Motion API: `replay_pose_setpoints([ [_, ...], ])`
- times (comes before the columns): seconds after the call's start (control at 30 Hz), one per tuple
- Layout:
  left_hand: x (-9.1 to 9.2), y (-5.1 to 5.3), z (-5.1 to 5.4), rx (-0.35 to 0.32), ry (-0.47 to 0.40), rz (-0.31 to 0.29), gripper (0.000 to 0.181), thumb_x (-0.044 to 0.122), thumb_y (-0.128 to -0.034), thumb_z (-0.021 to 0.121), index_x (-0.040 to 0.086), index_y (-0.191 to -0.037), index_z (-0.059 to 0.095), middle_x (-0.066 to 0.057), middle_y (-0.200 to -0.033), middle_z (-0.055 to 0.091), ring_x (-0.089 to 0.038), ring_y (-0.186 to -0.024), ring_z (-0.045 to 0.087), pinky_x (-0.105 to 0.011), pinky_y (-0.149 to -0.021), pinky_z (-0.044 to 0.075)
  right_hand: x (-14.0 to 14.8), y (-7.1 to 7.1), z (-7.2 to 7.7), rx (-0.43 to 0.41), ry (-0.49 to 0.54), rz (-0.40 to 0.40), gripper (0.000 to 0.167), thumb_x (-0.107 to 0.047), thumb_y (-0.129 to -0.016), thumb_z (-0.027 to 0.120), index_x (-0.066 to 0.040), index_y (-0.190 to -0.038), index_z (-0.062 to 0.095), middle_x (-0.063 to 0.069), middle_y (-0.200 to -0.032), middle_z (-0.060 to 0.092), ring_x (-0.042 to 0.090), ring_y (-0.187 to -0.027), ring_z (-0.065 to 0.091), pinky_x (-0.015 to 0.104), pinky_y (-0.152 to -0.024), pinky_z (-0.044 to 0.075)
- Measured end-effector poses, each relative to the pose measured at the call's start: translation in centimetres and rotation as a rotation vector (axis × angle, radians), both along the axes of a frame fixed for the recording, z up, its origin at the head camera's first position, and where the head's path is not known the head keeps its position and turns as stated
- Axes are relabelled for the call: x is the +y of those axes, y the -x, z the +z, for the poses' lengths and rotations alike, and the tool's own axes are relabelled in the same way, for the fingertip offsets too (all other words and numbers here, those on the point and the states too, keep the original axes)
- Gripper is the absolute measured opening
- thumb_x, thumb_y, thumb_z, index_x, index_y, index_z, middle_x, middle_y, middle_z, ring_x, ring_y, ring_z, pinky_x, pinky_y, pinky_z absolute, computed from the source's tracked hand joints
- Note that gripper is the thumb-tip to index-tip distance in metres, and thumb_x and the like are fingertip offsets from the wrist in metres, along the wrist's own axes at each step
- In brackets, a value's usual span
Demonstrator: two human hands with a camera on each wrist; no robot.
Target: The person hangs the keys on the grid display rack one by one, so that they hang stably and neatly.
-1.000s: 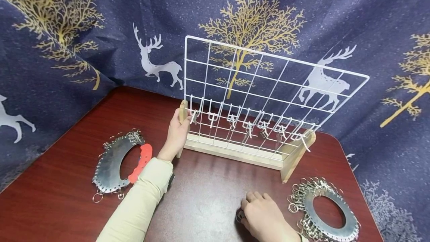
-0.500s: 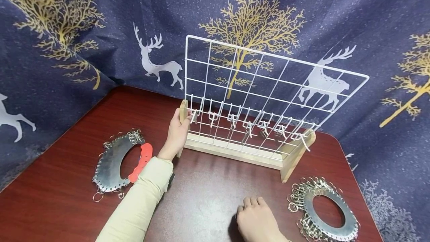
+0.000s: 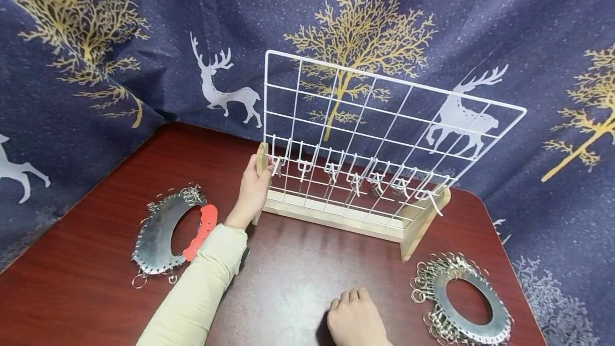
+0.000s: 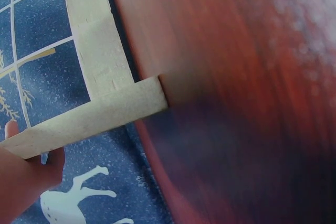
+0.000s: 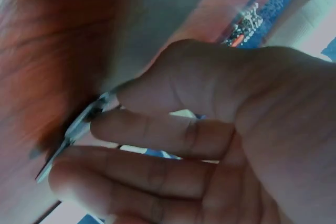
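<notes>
My left hand [image 3: 254, 183] grips the left wooden upright [image 3: 261, 160] of a white wire grid rack [image 3: 331, 218]; in the left wrist view its fingers and thumb wrap that wooden bar [image 4: 100, 116]. Hooks in a row on the grid carry small silvery metal pieces [image 3: 355, 183]. Low in the head view, my right hand [image 3: 357, 319] is over the tabletop, back upward, hiding what it holds. From the right wrist, thumb and fingertips pinch a small, slim silvery metal piece [image 5: 79, 124] close to the table; its exact kind is blurred.
Left on the dark red table [image 3: 288, 292] lies a metal ring plate [image 3: 156, 239] with small rings and a red grip [image 3: 202, 233]. Another metal ring plate [image 3: 497, 308], edged with many rings and clasps, lies right. A blue deer-print cloth [image 3: 168, 4] hangs behind.
The right hand has slid left and slightly toward the body, turning so its back faces up; the small metal ring glimpsed by it earlier is now hidden. The left hand stays on the upright.
</notes>
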State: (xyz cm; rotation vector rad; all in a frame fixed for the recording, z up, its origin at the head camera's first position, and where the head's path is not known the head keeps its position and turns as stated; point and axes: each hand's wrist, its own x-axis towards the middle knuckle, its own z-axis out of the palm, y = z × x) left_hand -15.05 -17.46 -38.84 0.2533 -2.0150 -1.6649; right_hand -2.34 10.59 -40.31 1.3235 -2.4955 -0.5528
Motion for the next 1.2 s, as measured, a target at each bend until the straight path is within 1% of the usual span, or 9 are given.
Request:
replay_pose_setpoints([
  [0.13, -0.1, 0.0, 0.0, -0.007, 0.014, -0.005, 0.02, 0.009, -0.0969, 0.053, 0.006, -0.117, 0.054, -0.016, -0.096, 0.06, -0.025, -0.08, 0.053, -0.033, -0.072, 0.041, -0.1, -0.2, -0.3, 0.033, 0.005, 0.001, 0.025, -0.026, -0.075, 0.062, -0.011, -0.059, 0.051, 0.003, -0.055, 0.048, 0.016, -0.052, 0.048, 0.029, -0.055, 0.035],
  [0.4, -0.2, -0.1, 0.0, -0.03, 0.014, -0.005, 0.021, 0.013, -0.0978, 0.053, 0.007, -0.118, 0.054, -0.016, -0.099, 0.061, -0.026, -0.084, 0.052, -0.036, -0.075, 0.041, 0.3, -0.2, -0.2, 0.012, 0.051, -0.022, 0.022, -0.024, -0.077, 0.063, -0.011, -0.063, 0.051, 0.003, -0.057, 0.048, 0.017, -0.055, 0.052, 0.03, -0.059, 0.04],
  [0.5, -0.1, -0.2, 0.1, -0.035, 0.016, -0.005, 0.021, 0.014, -0.098, 0.052, 0.007, -0.118, 0.054, -0.016, -0.102, 0.061, -0.026, -0.086, 0.053, -0.037, -0.076, 0.041, 0.5, -0.1, 0.1, 0.001, 0.089, -0.042, 0.024, -0.027, -0.072, 0.069, -0.011, -0.065, 0.053, 0.003, -0.059, 0.049, 0.018, -0.058, 0.053, 0.031, -0.059, 0.039],
  [0.6, -0.1, -0.1, 0.1, -0.033, 0.015, -0.006, 0.02, 0.013, -0.0979, 0.052, 0.007, -0.117, 0.054, -0.016, -0.102, 0.061, -0.027, -0.086, 0.053, -0.037, -0.076, 0.041, 0.9, 0.1, 0.4, -0.046, 0.138, -0.072, 0.028, -0.031, -0.066, 0.075, -0.013, -0.066, 0.054, 0.002, -0.062, 0.05, 0.018, -0.059, 0.053, 0.03, -0.057, 0.039],
  [0.63, -0.1, -0.1, 0.1, -0.03, 0.014, -0.007, 0.02, 0.013, -0.0979, 0.052, 0.007, -0.117, 0.054, -0.016, -0.102, 0.061, -0.027, -0.086, 0.053, -0.037, -0.076, 0.041, 1.0, 0.2, 0.6, -0.065, 0.156, -0.081, 0.028, -0.031, -0.065, 0.075, -0.013, -0.067, 0.054, 0.001, -0.062, 0.051, 0.017, -0.059, 0.053, 0.03, -0.056, 0.039],
  [0.73, -0.1, 0.0, 0.0, -0.024, 0.011, -0.009, 0.02, 0.012, -0.0978, 0.052, 0.008, -0.117, 0.054, -0.016, -0.102, 0.061, -0.026, -0.087, 0.053, -0.036, -0.076, 0.041, 1.5, 0.5, 1.0, -0.07, 0.229, -0.098, 0.023, -0.026, -0.064, 0.073, -0.013, -0.068, 0.055, 0.0, -0.064, 0.052, 0.018, -0.06, 0.052, 0.03, -0.053, 0.038],
  [0.93, -0.2, 0.0, -0.1, -0.026, 0.012, -0.007, 0.021, 0.015, -0.0985, 0.052, 0.008, -0.118, 0.054, -0.015, -0.097, 0.059, -0.028, -0.083, 0.052, -0.035, -0.073, 0.041, 2.5, 1.4, 2.4, -0.001, 0.354, -0.131, 0.024, -0.024, -0.062, 0.074, -0.013, -0.073, 0.056, 0.0, -0.07, 0.053, 0.021, -0.067, 0.055, 0.033, -0.054, 0.039],
  [1.03, -0.2, -0.1, 0.0, -0.032, 0.01, -0.006, 0.021, 0.016, -0.0987, 0.052, 0.009, -0.118, 0.054, -0.015, -0.096, 0.059, -0.029, -0.082, 0.052, -0.035, -0.072, 0.041, 3.2, 1.9, 3.6, -0.013, 0.38, -0.165, 0.029, -0.026, -0.062, 0.077, -0.016, -0.071, 0.052, -0.002, -0.07, 0.05, 0.021, -0.069, 0.055, 0.034, -0.056, 0.04],
  [1.2, -0.2, -0.1, -0.1, -0.03, 0.009, -0.011, 0.021, 0.015, -0.0984, 0.052, 0.008, -0.118, 0.054, -0.016, -0.101, 0.061, -0.025, -0.084, 0.052, -0.035, -0.075, 0.042, 4.2, 2.7, 5.1, -0.05, 0.429, -0.214, 0.03, -0.025, -0.065, 0.079, -0.019, -0.073, 0.051, -0.006, -0.071, 0.048, 0.02, -0.071, 0.056, 0.034, -0.058, 0.04],
])
